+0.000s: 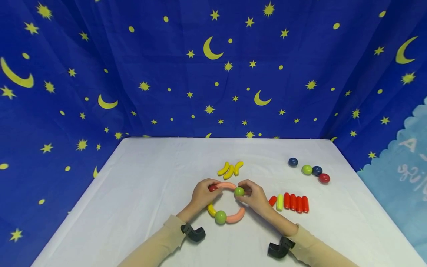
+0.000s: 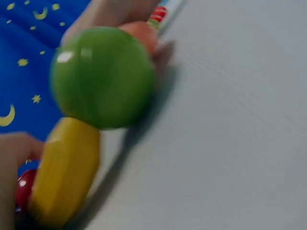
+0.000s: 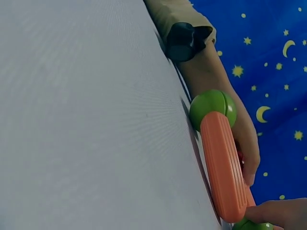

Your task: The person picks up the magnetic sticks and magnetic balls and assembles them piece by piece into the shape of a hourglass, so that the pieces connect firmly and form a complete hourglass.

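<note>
On the white table lies a ring of glossy toy balls and curved rods. My left hand (image 1: 202,194) pinches the red ball (image 1: 212,188) at the ring's upper left, beside the upper pink curved rod (image 1: 227,185). At that rod's right end, my right hand (image 1: 256,198) holds a green ball (image 1: 239,191) between thumb and fingers. A yellow curved piece (image 2: 67,172) joins a second green ball (image 2: 103,76) at the ring's lower left. From there the lower pink curved rod (image 3: 222,165) runs right; in the head view its free end stands apart from the held green ball.
Beyond the ring lie three yellow curved pieces (image 1: 228,172). Right of my right hand stand several red rods (image 1: 293,202) and a yellow-green rod (image 1: 279,203). Farther back right are blue balls (image 1: 293,162), a green ball (image 1: 307,170) and a red ball (image 1: 324,178). Blue star-patterned cloth (image 1: 180,74) surrounds the table.
</note>
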Demonstrator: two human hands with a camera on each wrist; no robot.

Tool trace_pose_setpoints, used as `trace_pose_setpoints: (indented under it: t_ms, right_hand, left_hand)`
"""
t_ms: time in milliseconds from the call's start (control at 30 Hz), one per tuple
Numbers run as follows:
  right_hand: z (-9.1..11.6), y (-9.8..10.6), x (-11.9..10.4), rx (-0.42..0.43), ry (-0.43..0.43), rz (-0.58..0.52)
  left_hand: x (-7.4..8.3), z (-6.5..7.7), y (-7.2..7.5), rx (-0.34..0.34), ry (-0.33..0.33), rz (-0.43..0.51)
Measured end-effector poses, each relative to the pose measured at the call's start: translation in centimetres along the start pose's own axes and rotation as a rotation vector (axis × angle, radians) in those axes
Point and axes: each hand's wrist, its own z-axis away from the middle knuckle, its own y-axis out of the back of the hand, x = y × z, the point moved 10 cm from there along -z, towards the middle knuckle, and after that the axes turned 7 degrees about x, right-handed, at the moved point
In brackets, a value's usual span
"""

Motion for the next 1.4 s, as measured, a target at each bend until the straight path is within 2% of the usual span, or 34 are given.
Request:
trace_pose_setpoints:
  t_ms: [67,133,300,400,533,733,900,1100,1200,1333,1400]
  right_hand:
    - [0.0,0.1,0.0,0.005,0.008,0.006]
    - [0.1,0.4,-0.1,0.021,0.023,0.017]
    - [0.7,1.8,-1.0,0.127,0.078,0.019]
    - [1.6,2.5,-2.0,0.169,0.118,-0.002]
    - [3.1,2.3,-3.5,0.129,0.153,-0.064]
    - [5.4,-0.3,-5.0,-0.063,0.177,-0.15]
    - [6.6,-2.3,-4.4,-0.172,0.113,-0.148]
    - [6.9,-3.2,-3.3,-0.229,0.038,-0.122]
    - [6.8,-3.2,-3.3,-0.241,0.086,-0.069]
    - [6.7,-3.2,-3.8,-0.252,0.21,0.024]
    - [6.6,-3.2,-3.9,-0.258,0.245,0.052]
  left_hand:
    - [-0.2,-0.2,-0.3,-0.062,-0.001,0.019]
    - [-0.5,-0.4,-0.7,-0.152,-0.004,0.045]
    - [-1.3,-0.7,-1.3,-0.37,-0.015,0.163]
    - [-1.5,-0.7,-1.3,-0.435,-0.01,0.23]
    - [-1.7,-0.7,-1.3,-0.456,-0.005,0.252]
    - [-2.0,-0.8,-1.4,-0.44,-0.002,0.259]
    - [-2.1,-0.9,-1.5,-0.44,0.016,0.262]
    - [-1.9,-0.6,-1.6,-0.442,0.01,0.253]
    - [-1.8,-0.6,-1.6,-0.434,-0.005,0.242]
    - [-1.7,-0.6,-1.6,-0.428,-0.018,0.224]
    - [-1.7,-0.6,-1.6,-0.43,-0.023,0.218]
